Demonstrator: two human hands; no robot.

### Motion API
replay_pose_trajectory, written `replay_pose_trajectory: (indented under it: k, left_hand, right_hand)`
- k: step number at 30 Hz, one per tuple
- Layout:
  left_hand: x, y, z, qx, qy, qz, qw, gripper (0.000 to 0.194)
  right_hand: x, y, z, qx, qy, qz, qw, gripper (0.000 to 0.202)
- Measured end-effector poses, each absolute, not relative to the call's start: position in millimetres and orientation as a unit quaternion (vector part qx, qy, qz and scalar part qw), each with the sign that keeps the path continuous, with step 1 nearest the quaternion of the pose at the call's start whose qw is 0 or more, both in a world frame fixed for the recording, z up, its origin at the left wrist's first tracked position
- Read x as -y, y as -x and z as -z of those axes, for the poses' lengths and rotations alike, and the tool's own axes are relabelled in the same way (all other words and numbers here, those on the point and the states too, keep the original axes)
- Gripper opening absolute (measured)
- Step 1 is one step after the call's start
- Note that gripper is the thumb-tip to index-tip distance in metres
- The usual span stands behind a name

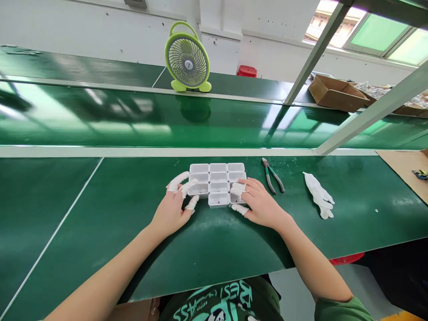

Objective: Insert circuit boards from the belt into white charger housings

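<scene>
Several small white open-topped plastic boxes stand side by side in rows on the green table. Short dark marks show inside some front boxes. My left hand is at the left end of the rows, its fingers apart and their tips against the outer boxes. White covers wrap its thumb and some fingers. Over on the right end, my right hand has its fingers over a front corner box and its thumb at that box's near side. Similar white covers are on this hand, and it partly hides the boxes beneath.
Right of the boxes lie green-handled cutting pliers and a white glove. A green fan stands on the raised shelf behind. Cardboard boxes sit at the back right, beyond slanted metal posts. Brown cardboard lies at the far right.
</scene>
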State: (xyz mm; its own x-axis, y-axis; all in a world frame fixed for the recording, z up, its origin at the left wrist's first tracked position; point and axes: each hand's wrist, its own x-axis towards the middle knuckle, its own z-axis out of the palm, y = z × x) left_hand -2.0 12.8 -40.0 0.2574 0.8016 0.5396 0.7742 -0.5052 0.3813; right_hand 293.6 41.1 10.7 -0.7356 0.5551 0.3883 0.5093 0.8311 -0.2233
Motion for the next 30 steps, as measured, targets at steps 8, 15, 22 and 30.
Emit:
replay_pose_trajectory:
  k: [8,15,22,30]
  left_hand:
    - [-11.5,-2.1,28.7,-0.609,-0.685,-0.316,0.246,0.102]
    - [-18.4,-0.1,27.3,-0.597,-0.704,-0.273,0.272,0.083]
    - [-18.8,-0.4,25.2,-0.594,-0.715,-0.259,0.262,0.08]
    - [-21.0,0.3,25.9,-0.584,-0.724,-0.272,0.248,0.081]
  right_hand:
    - [-40.4,-294.9,-10.0,0.928,0.291,-0.049,0.227,0.043]
    - [-40.5,-294.5,-10.9,0.928,0.285,-0.042,0.237,0.059]
    - [-40.6,-294.9,-10.4,0.927,0.296,-0.057,0.222,0.053]
    - [-41.0,-294.8,-9.3,0.928,0.289,-0.04,0.233,0.051]
